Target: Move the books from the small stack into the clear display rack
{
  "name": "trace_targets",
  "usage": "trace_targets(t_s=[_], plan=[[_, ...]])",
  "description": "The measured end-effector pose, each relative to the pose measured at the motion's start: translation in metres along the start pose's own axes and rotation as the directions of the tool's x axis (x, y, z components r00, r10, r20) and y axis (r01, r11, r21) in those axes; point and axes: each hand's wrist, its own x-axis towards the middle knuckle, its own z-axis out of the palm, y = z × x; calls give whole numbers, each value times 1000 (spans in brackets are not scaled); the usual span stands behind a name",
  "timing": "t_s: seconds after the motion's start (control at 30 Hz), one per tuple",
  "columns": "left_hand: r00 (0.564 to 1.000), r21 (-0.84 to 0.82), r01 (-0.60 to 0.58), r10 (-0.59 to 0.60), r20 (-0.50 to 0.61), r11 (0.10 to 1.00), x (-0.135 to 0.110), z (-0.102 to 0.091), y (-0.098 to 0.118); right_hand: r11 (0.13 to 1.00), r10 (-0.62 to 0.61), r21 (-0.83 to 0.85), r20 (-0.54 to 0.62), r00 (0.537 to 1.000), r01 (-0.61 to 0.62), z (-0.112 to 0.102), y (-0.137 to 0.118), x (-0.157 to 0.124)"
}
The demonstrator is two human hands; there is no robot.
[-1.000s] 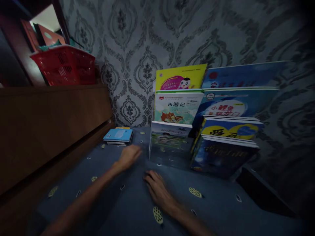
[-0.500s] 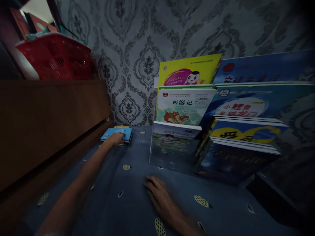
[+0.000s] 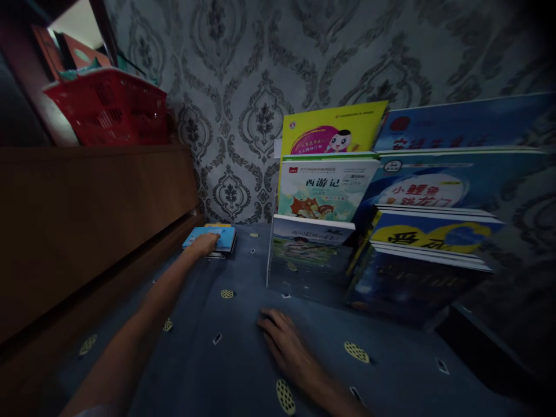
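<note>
Books (image 3: 225, 252) lie stacked left of centre in the frame, a blue-covered paperback (image 3: 202, 231) uppermost. The left hand (image 3: 205, 245) touches that cover, fingers partly bent; whether it grips, I cannot tell. At lower centre, the right hand (image 3: 286, 344) rests palm down on pineapple-print cloth (image 3: 195, 359), loosely spread, with nothing visible in its hold.

Both hands bare: left hand (image 3: 204, 244), right hand (image 3: 284, 341). Left forearm (image 3: 154, 310) slim, tapers to the wrist, bare down to a pale greyish sleeve edge (image 3: 93, 412) at bottom border; fabric too dim to read. Right forearm (image 3: 324, 389) bare as far as visible, outline blurry.
</note>
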Motion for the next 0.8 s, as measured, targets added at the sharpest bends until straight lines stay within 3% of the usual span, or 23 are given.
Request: trace_targets(t_s=[0.2, 0.5, 0.8], plan=[[1000, -11, -17, 17, -8, 1000, -8, -2, 5, 1000, -4, -5, 14, 1000, 4, -1, 0, 0], [998, 17, -35, 34, 46, 999, 8, -5, 15, 1000, 1, -12, -7, 1000, -1, 8, 7, -7], [987, 26, -98, 94, 134, 995, 20, -12, 22, 1000, 21, 12, 45, 999, -21, -7, -2, 3]])
